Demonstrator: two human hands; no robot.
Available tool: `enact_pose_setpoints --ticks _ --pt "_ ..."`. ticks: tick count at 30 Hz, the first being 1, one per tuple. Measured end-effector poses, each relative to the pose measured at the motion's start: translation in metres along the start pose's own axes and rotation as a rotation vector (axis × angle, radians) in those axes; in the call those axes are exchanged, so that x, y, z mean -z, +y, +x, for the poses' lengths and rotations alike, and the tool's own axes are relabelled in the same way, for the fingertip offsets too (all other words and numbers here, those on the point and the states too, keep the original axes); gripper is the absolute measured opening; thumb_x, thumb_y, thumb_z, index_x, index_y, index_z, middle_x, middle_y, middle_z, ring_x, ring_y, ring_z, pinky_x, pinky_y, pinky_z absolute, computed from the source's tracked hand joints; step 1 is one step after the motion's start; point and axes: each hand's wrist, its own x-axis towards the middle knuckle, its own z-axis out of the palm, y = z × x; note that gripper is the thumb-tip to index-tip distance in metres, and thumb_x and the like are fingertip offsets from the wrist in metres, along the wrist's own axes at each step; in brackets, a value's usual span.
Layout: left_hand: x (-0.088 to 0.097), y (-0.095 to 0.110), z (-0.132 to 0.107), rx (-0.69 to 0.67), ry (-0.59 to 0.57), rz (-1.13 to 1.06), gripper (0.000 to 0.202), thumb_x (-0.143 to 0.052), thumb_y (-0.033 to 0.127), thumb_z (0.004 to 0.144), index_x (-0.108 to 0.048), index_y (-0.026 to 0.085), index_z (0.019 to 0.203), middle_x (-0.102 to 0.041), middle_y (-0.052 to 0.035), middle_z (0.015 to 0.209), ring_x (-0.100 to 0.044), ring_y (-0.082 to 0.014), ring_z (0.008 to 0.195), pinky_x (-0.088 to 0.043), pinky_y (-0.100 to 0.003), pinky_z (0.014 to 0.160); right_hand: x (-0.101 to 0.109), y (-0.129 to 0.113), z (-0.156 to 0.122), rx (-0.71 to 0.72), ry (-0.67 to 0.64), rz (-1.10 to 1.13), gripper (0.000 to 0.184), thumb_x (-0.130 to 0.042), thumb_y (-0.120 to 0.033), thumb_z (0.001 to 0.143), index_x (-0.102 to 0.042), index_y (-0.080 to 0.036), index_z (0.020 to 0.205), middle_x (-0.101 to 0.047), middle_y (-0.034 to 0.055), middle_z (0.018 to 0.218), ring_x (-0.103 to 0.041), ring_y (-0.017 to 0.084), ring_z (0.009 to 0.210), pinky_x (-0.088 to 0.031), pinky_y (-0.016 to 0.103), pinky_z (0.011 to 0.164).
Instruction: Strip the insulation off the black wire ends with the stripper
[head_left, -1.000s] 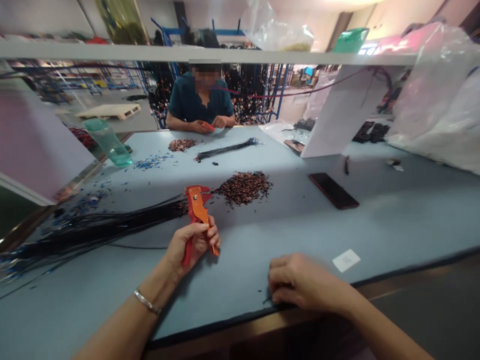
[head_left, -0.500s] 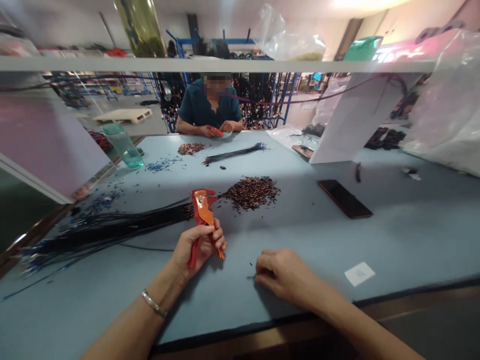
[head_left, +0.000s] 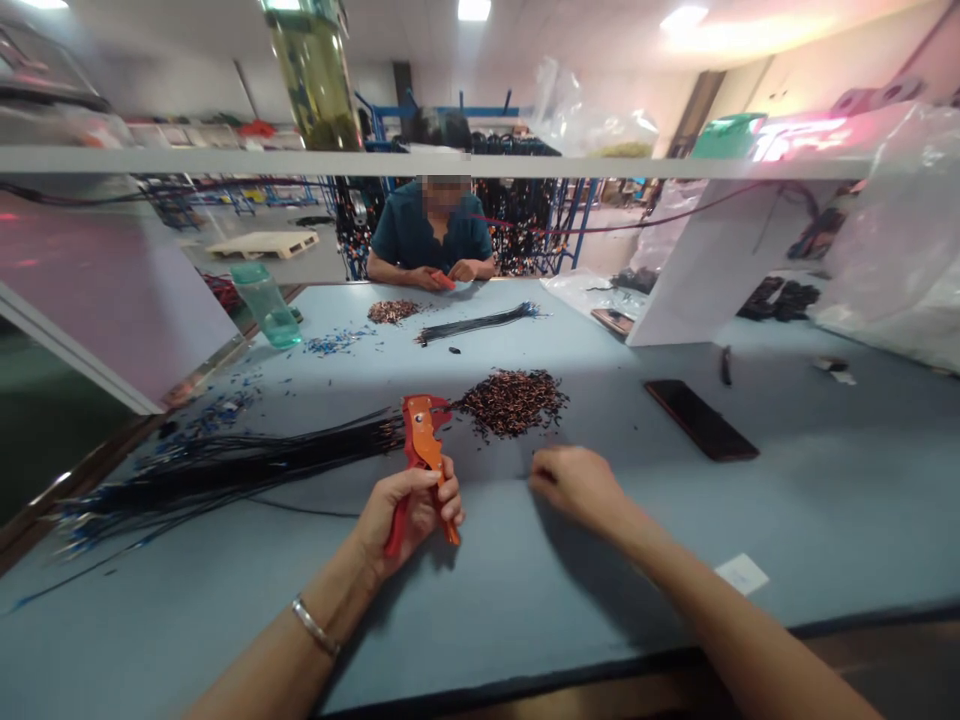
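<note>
My left hand (head_left: 420, 510) is wrapped round the handles of a red and orange wire stripper (head_left: 425, 440), its jaws pointing up and away from me. Just left of the tool's head lies a thick bundle of black wires (head_left: 300, 455), with blue and bare ends at the far left. Beyond the jaws is a heap of short dark and coppery offcuts (head_left: 514, 402). My right hand (head_left: 574, 480) is closed just above the table, below and to the right of that heap. Its fingertips are turned away, and whatever they pinch, if anything, is hidden.
A phone (head_left: 701, 420) and a white paper slip (head_left: 742, 574) lie to the right. Across the table a person (head_left: 431, 235) holds a red tool near a smaller wire bundle (head_left: 480, 324). A green bottle (head_left: 266, 308) stands back left. Overhead runs a white shelf (head_left: 450, 165).
My right hand has moved forward, closer to the offcut heap, and the thin dark piece by its fingers no longer shows. The left hand keeps its grip on the stripper. The view has tilted up slightly.
</note>
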Motion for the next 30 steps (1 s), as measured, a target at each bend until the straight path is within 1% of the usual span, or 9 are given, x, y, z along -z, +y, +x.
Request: enact_pose_setpoints --ticks 3,5,6,10,13,15,18,25,30 --pt "0.002 -0.001 -0.001 0.024 -0.036 0.011 0.017 -0.066 0.023 0.068 -0.064 0.013 0.081 -0.051 -0.0002 0.064 -0.049 -0.0134 0.054 -0.045 -0.033 0.063 0.015 0.016 0.017 -0.069 0.084 0.054 0.013 -0.057 -0.019 0.080 -0.068 -0.020 0.073 -0.070 0.0030 0.071 -0.060 0.016 0.063 -0.037 0.024 0.056" --pt "0.004 -0.003 -0.001 0.042 -0.052 0.021 0.019 -0.066 0.023 0.068 -0.064 0.013 0.083 -0.052 0.0000 0.064 -0.049 -0.0131 0.055 -0.045 -0.033 0.064 0.023 0.014 0.023 -0.056 0.091 0.148 0.016 -0.054 -0.027 0.084 -0.069 -0.020 0.084 -0.071 0.0014 0.076 -0.062 0.016 0.067 -0.043 0.024 0.061" --pt "0.004 -0.004 -0.001 0.050 -0.060 0.027 0.020 -0.066 0.023 0.067 -0.064 0.013 0.084 -0.052 0.0001 0.065 -0.049 -0.0130 0.055 -0.045 -0.033 0.064 0.025 0.010 0.025 -0.040 0.086 0.219 0.019 -0.053 -0.030 0.085 -0.069 -0.020 0.084 -0.070 0.0005 0.075 -0.061 0.015 0.068 -0.043 0.024 0.062" --pt "0.005 -0.007 -0.002 0.101 -0.113 0.073 0.025 -0.065 0.021 0.065 -0.063 0.013 0.088 -0.052 0.0009 0.065 -0.050 -0.0127 0.055 -0.044 -0.034 0.066 0.014 -0.015 0.023 -0.006 0.124 0.574 0.027 -0.052 -0.038 0.086 -0.061 -0.019 0.071 -0.056 -0.0023 0.059 -0.052 0.013 0.057 -0.040 0.023 0.056" --pt "0.004 -0.009 -0.003 0.119 -0.133 0.124 0.028 -0.065 0.020 0.062 -0.062 0.014 0.089 -0.052 0.0018 0.065 -0.051 -0.0125 0.056 -0.043 -0.034 0.067 -0.001 -0.023 0.016 -0.040 0.187 0.731 0.030 -0.049 -0.042 0.089 -0.054 -0.019 0.070 -0.047 -0.0047 0.052 -0.042 0.011 0.047 -0.036 0.022 0.049" --pt "0.003 -0.011 -0.003 0.112 -0.145 0.152 0.029 -0.067 0.020 0.060 -0.061 0.015 0.088 -0.052 0.0025 0.065 -0.051 -0.0120 0.057 -0.042 -0.033 0.067 -0.009 -0.022 0.012 -0.032 0.224 0.717 0.030 -0.051 -0.043 0.089 -0.056 -0.019 0.071 -0.044 -0.0052 0.053 -0.040 0.010 0.047 -0.034 0.021 0.048" --pt "0.002 -0.013 -0.004 0.085 -0.166 0.182 0.031 -0.069 0.021 0.061 -0.060 0.015 0.090 -0.051 0.0034 0.065 -0.050 -0.0111 0.057 -0.041 -0.031 0.065 -0.013 -0.016 0.009 0.020 0.277 0.620 0.026 -0.053 -0.039 0.088 -0.061 -0.018 0.075 -0.049 -0.0035 0.059 -0.044 0.011 0.054 -0.037 0.021 0.053" --pt "0.003 -0.014 -0.005 0.110 -0.267 0.182 0.034 -0.068 0.019 0.060 -0.060 0.014 0.093 -0.052 0.0024 0.068 -0.050 -0.0109 0.058 -0.041 -0.031 0.065 -0.004 -0.020 0.004 0.182 0.390 0.559 0.016 -0.054 -0.027 0.091 -0.065 -0.018 0.083 -0.064 -0.0003 0.069 -0.056 0.011 0.060 -0.043 0.019 0.058" --pt "0.005 -0.017 -0.005 0.139 -0.319 0.194 0.035 -0.069 0.019 0.059 -0.059 0.013 0.093 -0.052 0.0019 0.068 -0.050 -0.0114 0.058 -0.042 -0.029 0.062 -0.002 -0.023 0.001 0.282 0.442 0.526 0.014 -0.054 -0.022 0.091 -0.066 -0.019 0.085 -0.067 0.0003 0.071 -0.056 0.010 0.055 -0.044 0.019 0.055"
